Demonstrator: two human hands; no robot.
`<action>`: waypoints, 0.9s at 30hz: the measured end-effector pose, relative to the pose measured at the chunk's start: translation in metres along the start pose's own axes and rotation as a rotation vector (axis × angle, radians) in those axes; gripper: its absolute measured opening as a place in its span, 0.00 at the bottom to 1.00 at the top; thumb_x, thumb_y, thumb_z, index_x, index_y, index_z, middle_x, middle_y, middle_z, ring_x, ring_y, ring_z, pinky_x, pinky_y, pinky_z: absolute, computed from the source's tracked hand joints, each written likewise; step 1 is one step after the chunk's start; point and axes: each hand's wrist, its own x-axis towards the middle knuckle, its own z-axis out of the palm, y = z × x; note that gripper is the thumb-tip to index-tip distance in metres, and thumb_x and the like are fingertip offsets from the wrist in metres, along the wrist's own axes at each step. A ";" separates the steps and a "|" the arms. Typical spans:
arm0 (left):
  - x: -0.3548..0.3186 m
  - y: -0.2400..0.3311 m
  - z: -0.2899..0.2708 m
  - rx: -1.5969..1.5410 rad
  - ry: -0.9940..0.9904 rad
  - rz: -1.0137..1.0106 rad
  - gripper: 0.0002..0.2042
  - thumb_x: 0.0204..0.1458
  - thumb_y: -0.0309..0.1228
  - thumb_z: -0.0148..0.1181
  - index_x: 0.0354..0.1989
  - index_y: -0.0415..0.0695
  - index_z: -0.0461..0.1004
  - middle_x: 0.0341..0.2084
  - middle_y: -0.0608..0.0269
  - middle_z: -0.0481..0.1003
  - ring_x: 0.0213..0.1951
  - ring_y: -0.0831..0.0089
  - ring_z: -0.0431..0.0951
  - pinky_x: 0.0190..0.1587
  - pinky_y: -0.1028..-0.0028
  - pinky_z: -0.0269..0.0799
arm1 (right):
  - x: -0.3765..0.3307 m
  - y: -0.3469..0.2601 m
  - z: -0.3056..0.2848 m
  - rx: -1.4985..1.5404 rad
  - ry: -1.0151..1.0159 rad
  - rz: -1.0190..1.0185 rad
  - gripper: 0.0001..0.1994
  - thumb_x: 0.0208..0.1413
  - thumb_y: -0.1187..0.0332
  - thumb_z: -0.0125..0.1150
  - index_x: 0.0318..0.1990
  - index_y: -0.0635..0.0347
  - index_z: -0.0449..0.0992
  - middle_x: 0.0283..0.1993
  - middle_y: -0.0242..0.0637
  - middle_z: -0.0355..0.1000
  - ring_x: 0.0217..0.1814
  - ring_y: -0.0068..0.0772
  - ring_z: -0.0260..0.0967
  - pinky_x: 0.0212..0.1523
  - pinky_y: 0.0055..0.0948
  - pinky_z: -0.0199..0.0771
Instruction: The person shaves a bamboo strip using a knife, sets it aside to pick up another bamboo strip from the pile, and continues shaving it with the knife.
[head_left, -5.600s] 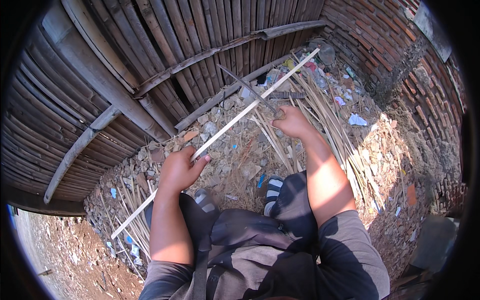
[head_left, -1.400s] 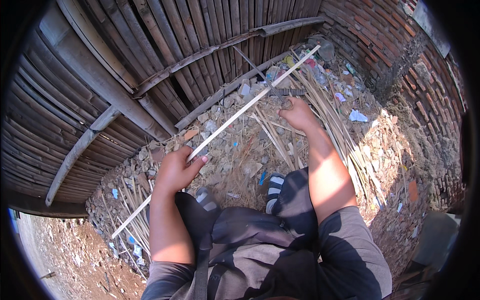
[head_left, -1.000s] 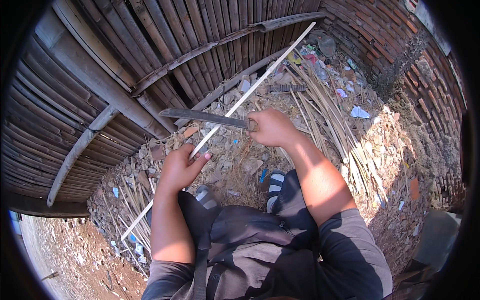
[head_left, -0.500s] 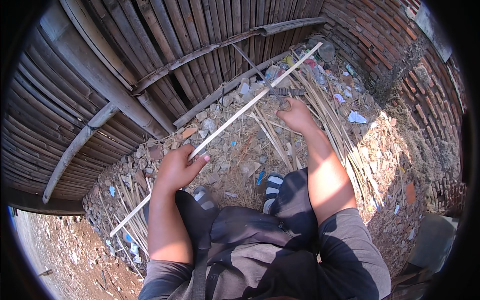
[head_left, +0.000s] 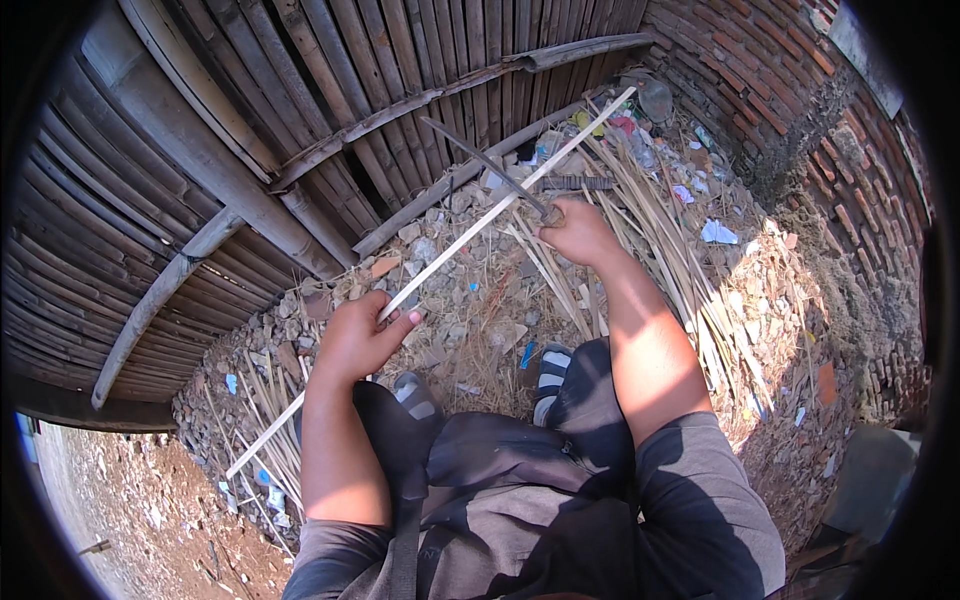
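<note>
One long pale bamboo strip (head_left: 470, 232) runs slantwise across the ground in front of the bamboo fence (head_left: 330, 90), its far tip near the fence's right end, its near tip low at the left over the rubble. Two hands on it. Left hand (head_left: 362, 335) closed around the strip near its middle, thumb on top. Right hand (head_left: 575, 228) further along toward the fence, fist closed on the handle of one dark knife (head_left: 487, 167); the blade angles up and left from the fist, lying across the strip. Whether the right hand also touches the strip cannot be told.

Two sandalled feet (head_left: 480, 385) below the strip, between the forearms. A loose heap of cut bamboo slivers (head_left: 680, 260) lies right of the strip; too many to count. One brick wall (head_left: 800, 90) meets the fence's right end. No containers seen.
</note>
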 end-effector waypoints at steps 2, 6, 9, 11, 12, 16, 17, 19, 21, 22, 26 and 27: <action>-0.001 0.005 -0.006 0.040 -0.053 -0.052 0.20 0.56 0.44 0.72 0.34 0.36 0.78 0.18 0.59 0.74 0.24 0.74 0.74 0.29 0.67 0.69 | 0.004 0.028 -0.004 0.150 0.143 0.158 0.23 0.50 0.58 0.74 0.51 0.61 0.81 0.38 0.50 0.81 0.41 0.48 0.80 0.46 0.42 0.77; -0.005 0.006 -0.005 0.095 -0.013 -0.001 0.21 0.55 0.46 0.72 0.33 0.36 0.78 0.19 0.56 0.75 0.24 0.68 0.76 0.30 0.64 0.70 | -0.002 0.023 -0.008 0.165 0.116 0.201 0.26 0.50 0.55 0.72 0.54 0.61 0.81 0.47 0.56 0.80 0.52 0.55 0.79 0.53 0.45 0.77; -0.001 0.009 -0.005 0.088 -0.030 -0.029 0.22 0.54 0.47 0.71 0.33 0.36 0.78 0.20 0.53 0.75 0.25 0.64 0.75 0.31 0.62 0.70 | -0.005 0.000 -0.001 0.093 0.063 0.096 0.26 0.50 0.56 0.71 0.55 0.59 0.81 0.48 0.55 0.80 0.52 0.55 0.79 0.54 0.45 0.77; 0.000 0.008 -0.003 0.074 -0.020 -0.034 0.21 0.55 0.47 0.71 0.33 0.37 0.78 0.20 0.54 0.75 0.25 0.65 0.75 0.31 0.63 0.70 | -0.008 -0.027 0.011 -0.041 -0.012 -0.069 0.25 0.49 0.58 0.71 0.55 0.56 0.81 0.47 0.54 0.80 0.52 0.55 0.78 0.54 0.46 0.78; 0.000 0.007 -0.003 0.079 -0.023 -0.035 0.21 0.55 0.47 0.71 0.33 0.37 0.78 0.20 0.54 0.75 0.25 0.65 0.75 0.31 0.63 0.70 | -0.011 -0.042 0.015 -0.035 -0.012 -0.067 0.25 0.49 0.58 0.71 0.55 0.56 0.81 0.47 0.54 0.80 0.52 0.55 0.78 0.54 0.46 0.78; 0.000 0.001 0.003 0.075 -0.050 -0.061 0.22 0.55 0.48 0.71 0.34 0.37 0.78 0.21 0.56 0.75 0.26 0.67 0.75 0.31 0.63 0.71 | -0.024 -0.072 0.019 -0.175 -0.226 -0.179 0.23 0.49 0.57 0.72 0.53 0.50 0.82 0.45 0.52 0.81 0.53 0.56 0.78 0.54 0.48 0.78; -0.001 0.000 0.003 0.067 -0.065 -0.080 0.22 0.55 0.48 0.71 0.34 0.37 0.78 0.21 0.56 0.75 0.26 0.68 0.75 0.31 0.64 0.71 | -0.025 -0.074 0.020 -0.199 -0.227 -0.201 0.22 0.49 0.57 0.72 0.53 0.49 0.82 0.44 0.51 0.81 0.53 0.56 0.78 0.54 0.49 0.78; -0.001 0.005 0.002 0.083 -0.067 -0.064 0.22 0.55 0.48 0.71 0.35 0.37 0.78 0.21 0.57 0.76 0.26 0.69 0.75 0.32 0.64 0.71 | -0.019 -0.060 0.016 -0.144 -0.232 -0.192 0.23 0.48 0.56 0.72 0.53 0.49 0.82 0.45 0.51 0.81 0.53 0.56 0.78 0.54 0.48 0.77; -0.002 0.006 0.001 0.096 -0.067 -0.048 0.22 0.56 0.48 0.71 0.35 0.37 0.79 0.22 0.57 0.76 0.26 0.69 0.75 0.32 0.64 0.71 | -0.010 -0.036 0.015 -0.093 -0.237 -0.186 0.24 0.48 0.55 0.72 0.54 0.49 0.82 0.46 0.51 0.81 0.53 0.56 0.78 0.55 0.48 0.77; -0.002 0.004 -0.001 0.068 -0.071 -0.045 0.22 0.56 0.48 0.71 0.35 0.37 0.79 0.22 0.57 0.76 0.26 0.69 0.75 0.32 0.64 0.71 | -0.006 -0.022 0.015 -0.054 -0.109 -0.110 0.25 0.48 0.55 0.72 0.54 0.51 0.82 0.47 0.52 0.81 0.53 0.56 0.78 0.55 0.48 0.77; -0.003 -0.003 -0.004 0.037 -0.070 -0.036 0.21 0.56 0.47 0.71 0.35 0.37 0.79 0.21 0.57 0.75 0.26 0.69 0.75 0.32 0.64 0.71 | 0.007 0.024 0.004 0.083 0.028 0.131 0.27 0.47 0.55 0.71 0.55 0.56 0.81 0.49 0.54 0.80 0.53 0.55 0.78 0.56 0.46 0.76; -0.004 -0.001 -0.004 0.034 -0.069 -0.039 0.21 0.56 0.47 0.71 0.35 0.37 0.79 0.21 0.57 0.75 0.26 0.69 0.75 0.32 0.64 0.71 | 0.003 0.025 0.001 0.103 0.054 0.117 0.27 0.48 0.56 0.70 0.56 0.58 0.81 0.49 0.55 0.80 0.53 0.55 0.78 0.56 0.45 0.77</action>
